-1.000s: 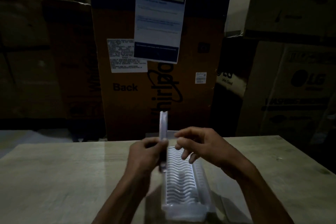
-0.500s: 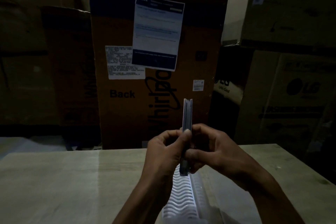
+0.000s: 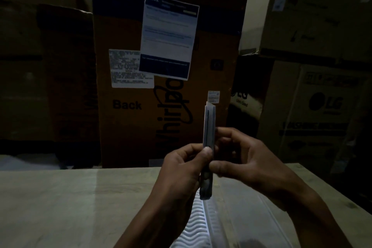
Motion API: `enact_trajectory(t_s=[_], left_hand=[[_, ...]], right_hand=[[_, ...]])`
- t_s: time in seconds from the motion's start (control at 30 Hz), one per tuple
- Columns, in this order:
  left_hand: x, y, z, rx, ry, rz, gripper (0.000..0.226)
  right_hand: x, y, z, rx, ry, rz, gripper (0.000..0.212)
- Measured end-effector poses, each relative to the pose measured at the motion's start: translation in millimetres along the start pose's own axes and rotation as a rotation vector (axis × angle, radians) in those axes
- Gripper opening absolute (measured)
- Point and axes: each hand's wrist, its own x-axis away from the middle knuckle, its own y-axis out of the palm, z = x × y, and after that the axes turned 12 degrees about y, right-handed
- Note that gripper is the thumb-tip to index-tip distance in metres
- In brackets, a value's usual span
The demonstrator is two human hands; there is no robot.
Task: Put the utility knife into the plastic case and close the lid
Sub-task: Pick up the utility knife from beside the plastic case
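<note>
- Stacked cardboard appliance cartons (image 3: 167, 86) fill the dim background, and a pale tabletop (image 3: 60, 203) lies below the grip.
- A utility knife (image 3: 209, 127) is held upright between both hands, well above the open plastic case (image 3: 198, 225); a short tip of blade appears to be showing at the end farthest from the grip, though the light is too poor to be sure.
- The left hand (image 3: 181, 169) is closed on the knife, with its thumb pressed to the near face of the handle just above the middle of the hold.
- The right hand (image 3: 247, 159) is pinched narrowly on the opposite edge, thumb below and fingers curled behind; it cannot be told whether a slider is being worked.
- The step in hand is judged to be readying the knife before it is laid down, so the blade is best drawn fully into the handle first, if it is indeed out.
- Pressure should be kept on the handle sides, and fingers kept away from the end above the grip.
- The case lies directly beneath the grip, its ribbed half nearer the left wrist and a smoother half towards the right; which half is the lid cannot be told.
- The knife should then be tipped from upright to lie along the case's length and be lowered flat, so that the lid can be shut without snagging.
</note>
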Motion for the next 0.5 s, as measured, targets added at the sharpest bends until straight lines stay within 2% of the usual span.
enact_trajectory(t_s=[0.23, 0.37, 0.5], left_hand=[[1, -1, 4, 0.071, -0.004, -0.03, 0.018], [1, -1, 6, 0.049, 0.024, -0.055, 0.033], [3, -2, 8, 0.018, 0.049, -0.077, 0.034]], right_hand=[[-1, 5, -4, 0.011, -0.095, 0.015, 0.052], [-1, 11, -6, -0.005, -0.121, 0.03, 0.05], [-1, 13, -7, -0.026, -0.134, 0.052, 0.047]])
